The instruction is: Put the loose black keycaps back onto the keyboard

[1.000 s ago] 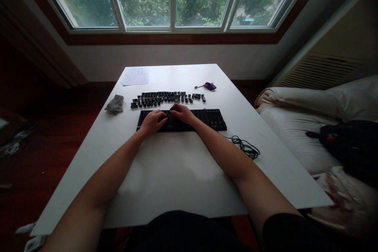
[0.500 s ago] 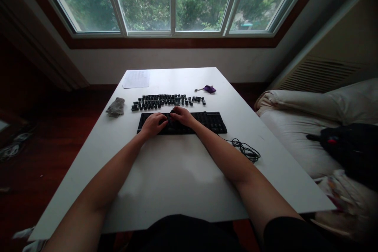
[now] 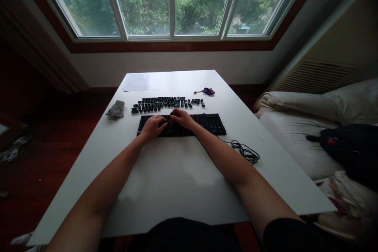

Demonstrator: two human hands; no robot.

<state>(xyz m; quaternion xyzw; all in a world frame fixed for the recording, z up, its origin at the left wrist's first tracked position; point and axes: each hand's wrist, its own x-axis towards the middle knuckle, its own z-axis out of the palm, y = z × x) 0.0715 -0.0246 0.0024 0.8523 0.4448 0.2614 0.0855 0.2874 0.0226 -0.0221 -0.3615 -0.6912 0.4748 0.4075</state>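
Your left hand (image 3: 153, 126) rests on the left part of a long black keyboard (image 3: 206, 124), its fingers curled; whether they grip anything is unclear. Your right hand (image 3: 181, 118) is over the keyboard's middle, fingertips bunched narrowly around something small and dark. The keyboard lies on a white table (image 3: 165, 181), just beyond it loose black keycaps (image 3: 150, 107) in rows. A coiled black cable (image 3: 246, 152) lies to the right.

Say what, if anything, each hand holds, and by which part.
The right hand seems to pinch a small black piece, part unclear; whether the left hand holds anything cannot be told.
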